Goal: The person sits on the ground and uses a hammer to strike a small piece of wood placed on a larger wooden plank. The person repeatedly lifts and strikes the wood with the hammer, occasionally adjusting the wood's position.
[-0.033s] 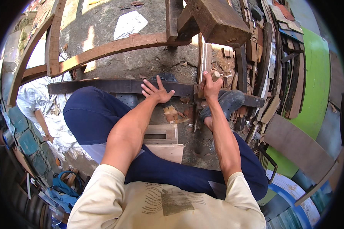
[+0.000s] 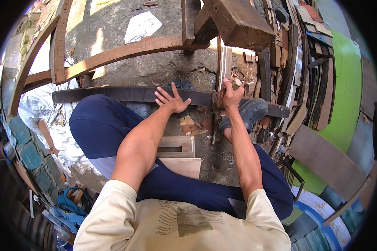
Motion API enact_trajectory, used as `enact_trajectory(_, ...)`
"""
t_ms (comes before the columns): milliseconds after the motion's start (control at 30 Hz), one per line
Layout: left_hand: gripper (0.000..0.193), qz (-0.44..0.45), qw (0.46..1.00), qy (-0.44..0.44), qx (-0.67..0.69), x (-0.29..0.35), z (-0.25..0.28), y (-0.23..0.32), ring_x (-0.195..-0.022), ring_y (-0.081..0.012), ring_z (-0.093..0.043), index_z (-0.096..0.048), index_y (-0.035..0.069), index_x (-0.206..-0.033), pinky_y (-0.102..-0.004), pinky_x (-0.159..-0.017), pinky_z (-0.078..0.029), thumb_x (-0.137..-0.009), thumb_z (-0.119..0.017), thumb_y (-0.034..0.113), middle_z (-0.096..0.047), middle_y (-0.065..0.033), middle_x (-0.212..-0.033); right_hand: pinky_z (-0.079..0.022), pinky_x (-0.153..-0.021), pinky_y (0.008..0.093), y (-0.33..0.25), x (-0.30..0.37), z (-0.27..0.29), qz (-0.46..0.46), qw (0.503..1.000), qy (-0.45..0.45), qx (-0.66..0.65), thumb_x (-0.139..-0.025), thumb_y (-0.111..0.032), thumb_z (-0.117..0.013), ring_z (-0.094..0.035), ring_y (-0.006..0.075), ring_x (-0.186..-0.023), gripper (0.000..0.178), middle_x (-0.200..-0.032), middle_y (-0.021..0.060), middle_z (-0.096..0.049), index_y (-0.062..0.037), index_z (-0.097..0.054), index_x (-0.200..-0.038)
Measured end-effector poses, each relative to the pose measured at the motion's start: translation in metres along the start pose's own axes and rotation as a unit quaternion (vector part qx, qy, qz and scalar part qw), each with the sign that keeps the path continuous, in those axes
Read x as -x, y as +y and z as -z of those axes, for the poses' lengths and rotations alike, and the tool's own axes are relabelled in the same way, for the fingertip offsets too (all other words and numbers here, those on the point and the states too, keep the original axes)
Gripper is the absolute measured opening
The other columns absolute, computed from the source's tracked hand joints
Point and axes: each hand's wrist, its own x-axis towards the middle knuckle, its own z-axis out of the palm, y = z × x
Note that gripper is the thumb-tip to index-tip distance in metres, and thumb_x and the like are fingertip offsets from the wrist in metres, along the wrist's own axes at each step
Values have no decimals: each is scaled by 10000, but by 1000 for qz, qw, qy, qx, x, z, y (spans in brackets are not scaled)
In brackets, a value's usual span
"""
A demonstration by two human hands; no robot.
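Note:
A long dark wooden beam (image 2: 134,94) lies crosswise before my knees. My left hand (image 2: 173,100) rests on it, palm down with the fingers spread, holding nothing. Farther right, my right hand (image 2: 232,94) is closed in a fist around a wooden piece with a round, pale end (image 2: 236,83); the rest of it is hidden by the fingers. This fist is beside a narrow pale-edged plank (image 2: 224,62) that runs away from me and meets the beam. Just right of the fist, my foot in a dark clog (image 2: 254,112) is against the beam.
A rough timber frame (image 2: 125,53) and a thick block (image 2: 247,27) stand beyond the beam. Stacked boards (image 2: 289,67) and a green panel (image 2: 343,88) line the right. White sheeting (image 2: 63,129) lies left. Between my legs are a small wooden frame (image 2: 188,146) and scraps (image 2: 187,124).

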Motion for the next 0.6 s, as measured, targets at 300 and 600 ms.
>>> enact_trajectory(300,1203,-8,1000,18,-9,-18,-6,-2,-1359,-604,323,353,224,-1494,-692,-1113,58,-840,-482,793,429,-396,-1426,-339,-429,271,15,32,25,15,993,28,-112,-908,-132,-583,-420,106,-435,317,-532,20,-449,-59,-445,-632)
enact_trajectory(600,1202,-5,1000,17,-3,-20,-2,1,-1354,-602,332,354,220,-1492,-693,-1110,68,-844,-482,789,434,-395,-1423,-341,-381,296,1,-21,3,-104,991,64,-56,-894,-162,-616,-427,123,-381,289,-516,6,-458,-74,-493,-648)
